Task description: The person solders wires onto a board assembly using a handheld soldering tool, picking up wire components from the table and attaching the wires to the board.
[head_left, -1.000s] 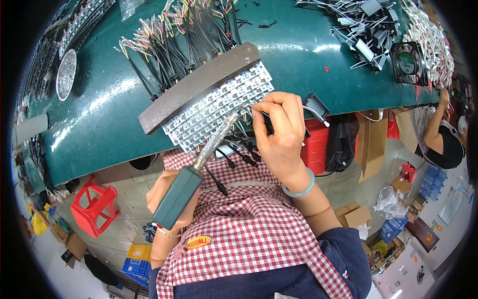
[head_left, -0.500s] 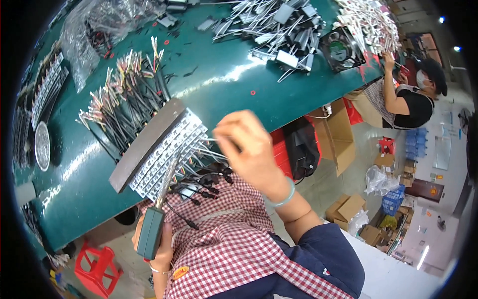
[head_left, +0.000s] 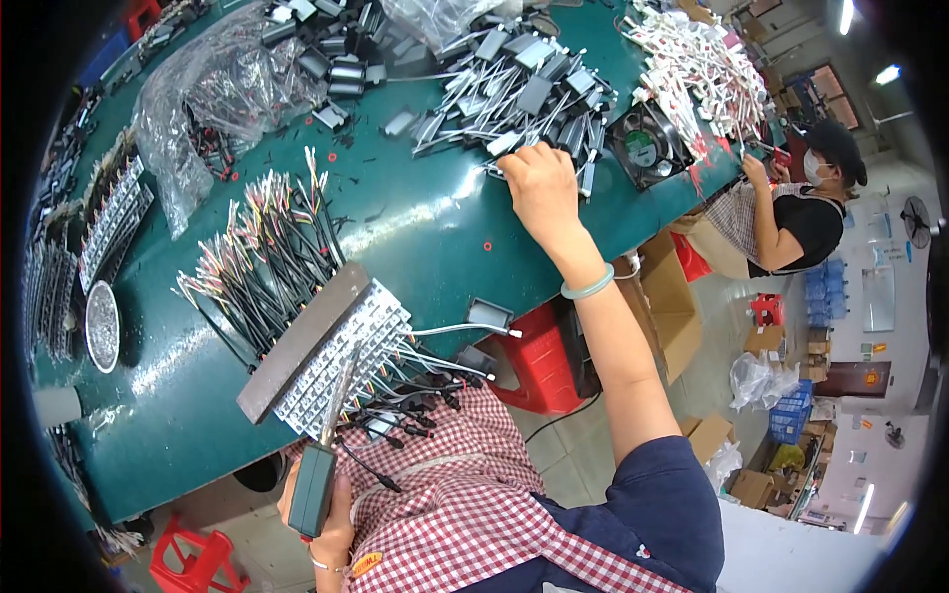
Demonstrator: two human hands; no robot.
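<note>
A table point(head_left: 415, 237) filled the upper left. Near its front edge lay a strip of connectors point(head_left: 346, 361) under a flat bar point(head_left: 301, 341), with a bundle of wires point(head_left: 262, 257) behind it. Farther back lay a pile of small modules point(head_left: 514, 84), a fan point(head_left: 647, 148) to its right. Another person point(head_left: 801, 212) sat at the table's far right end.

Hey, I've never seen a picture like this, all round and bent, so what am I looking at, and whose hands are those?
There is no machine here. A person wears a wide fisheye camera on the head, looking down, so straight edges curve. The left hand grips a dark green soldering tool near the lap, its tip pointing at a white terminal strip under a grey bar. The right hand stretches across the green table to a pile of small grey parts with wires. Bundles of coloured wires, a black fan and a plastic bag also lie there. A co-worker sits at the far right.
</note>
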